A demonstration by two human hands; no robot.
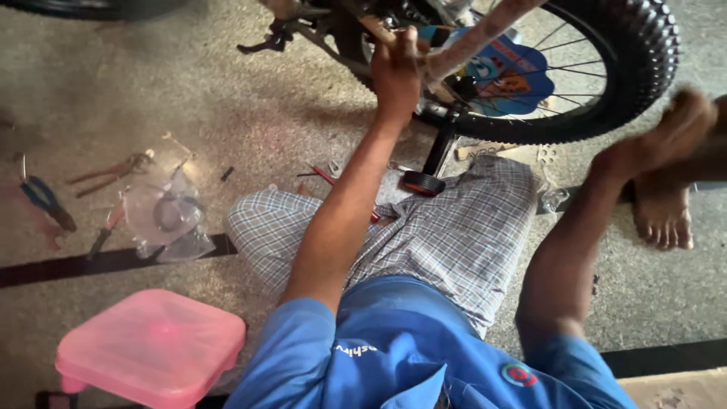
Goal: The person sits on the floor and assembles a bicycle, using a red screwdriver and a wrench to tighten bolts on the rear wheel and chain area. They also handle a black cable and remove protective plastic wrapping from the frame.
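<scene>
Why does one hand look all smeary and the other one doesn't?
In the head view, the right hand is smeared by motion blur, so its fingers can't be made out; the left hand on the bike frame is sharper; the light is dim and warm, with a soft shadow under the wheel and a bright pink glow on the stool.

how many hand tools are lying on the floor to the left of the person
3 clear ones: blue-handled pliers far left, reddish pliers beyond them, a small screwdriver beside the plastic bag. Smaller bits nearby are too blurred to tell.
</scene>
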